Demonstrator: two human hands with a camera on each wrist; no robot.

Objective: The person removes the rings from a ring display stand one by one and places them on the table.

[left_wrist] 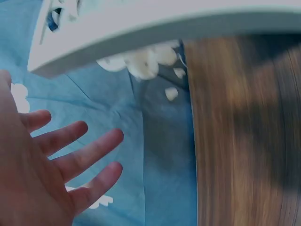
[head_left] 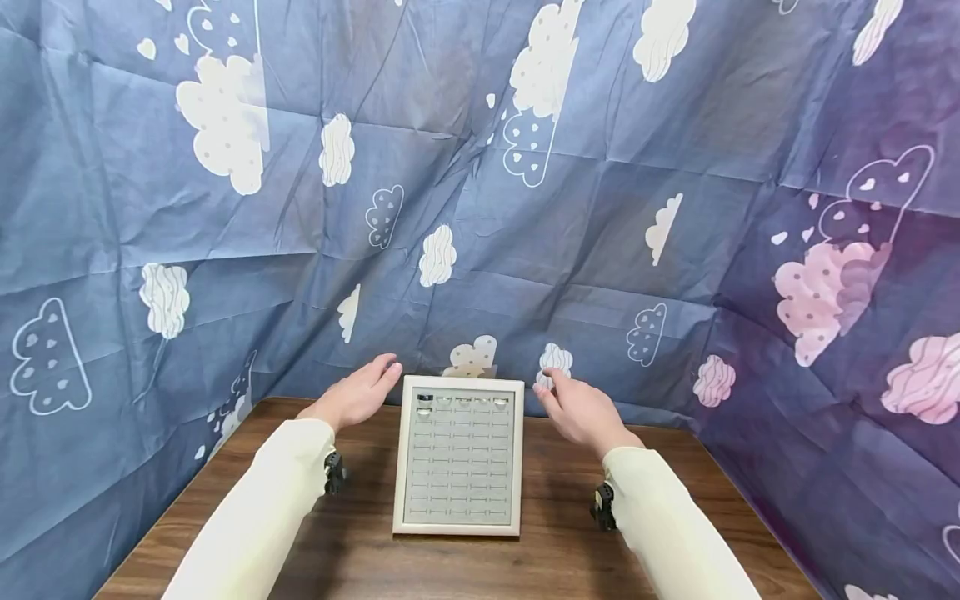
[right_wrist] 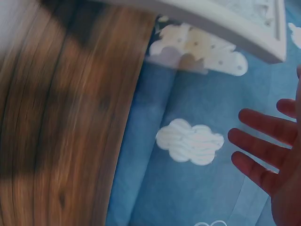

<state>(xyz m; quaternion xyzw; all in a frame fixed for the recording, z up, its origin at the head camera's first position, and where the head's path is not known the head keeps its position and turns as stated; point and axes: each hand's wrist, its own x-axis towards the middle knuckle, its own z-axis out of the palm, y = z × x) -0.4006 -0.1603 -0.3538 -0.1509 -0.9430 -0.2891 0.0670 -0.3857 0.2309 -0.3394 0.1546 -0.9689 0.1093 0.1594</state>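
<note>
A white-framed board (head_left: 459, 454) with a pale grey slotted face, like a ring display tray, stands propped up on the table between my hands. Several small ring-like pieces sit in its top slots; one is dark (head_left: 425, 399), another shiny piece (head_left: 500, 402) is at the top right. My left hand (head_left: 358, 392) hovers off the frame's left side, and its fingers (left_wrist: 89, 150) are spread in the left wrist view. Off the right side my right hand (head_left: 585, 408) is held with loosely extended fingers (right_wrist: 263, 146). Neither hand touches the board or holds anything.
The brown wooden table (head_left: 360, 533) meets a blue cloth (head_left: 465, 208) with white cloud prints, which hangs behind it and at both sides. A dark device is strapped at each wrist, the left one (head_left: 334, 473) and the right one (head_left: 603, 507).
</note>
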